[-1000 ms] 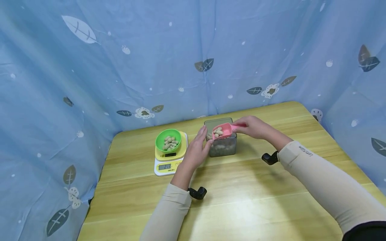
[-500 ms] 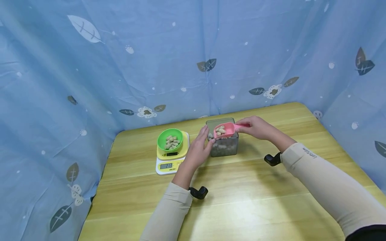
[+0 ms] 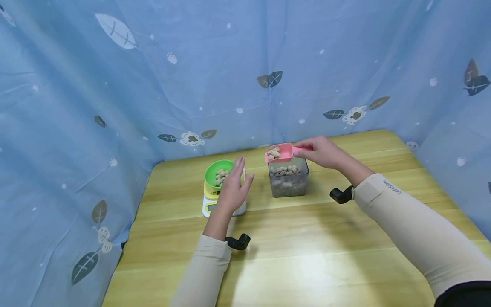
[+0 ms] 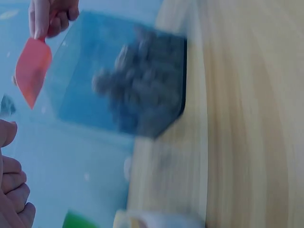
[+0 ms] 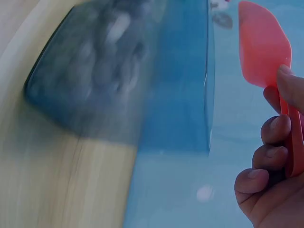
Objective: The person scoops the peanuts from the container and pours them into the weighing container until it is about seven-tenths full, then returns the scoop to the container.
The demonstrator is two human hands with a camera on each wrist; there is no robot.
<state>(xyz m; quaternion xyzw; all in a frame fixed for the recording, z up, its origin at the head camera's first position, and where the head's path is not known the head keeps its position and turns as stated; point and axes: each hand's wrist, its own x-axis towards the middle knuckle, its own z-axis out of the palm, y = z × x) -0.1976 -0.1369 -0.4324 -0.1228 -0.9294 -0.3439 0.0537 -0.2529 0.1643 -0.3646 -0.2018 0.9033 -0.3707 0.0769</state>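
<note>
My right hand [image 3: 322,152] grips the handle of a pink scoop [image 3: 285,152], and several peanuts [image 3: 274,153] lie in its bowl. The scoop is above the back rim of a see-through grey container [image 3: 289,187], which has more peanuts inside. In the right wrist view the fingers curl round the scoop's handle [image 5: 293,142]. My left hand [image 3: 232,187] is raised with straight fingers, holding nothing. It covers part of a green bowl [image 3: 215,167] with peanuts and part of the yellow-and-white kitchen scale [image 3: 209,200] under that bowl.
Everything stands on a wooden table [image 3: 299,247]. Behind and at the sides hangs a blue curtain [image 3: 230,64] with leaf prints. Each wrist wears a black camera mount [image 3: 341,195].
The scoop of peanuts has risen out of the container, with the right hand holding it. My left hand has moved left, away from the container, and now partly covers the bowl and scale.
</note>
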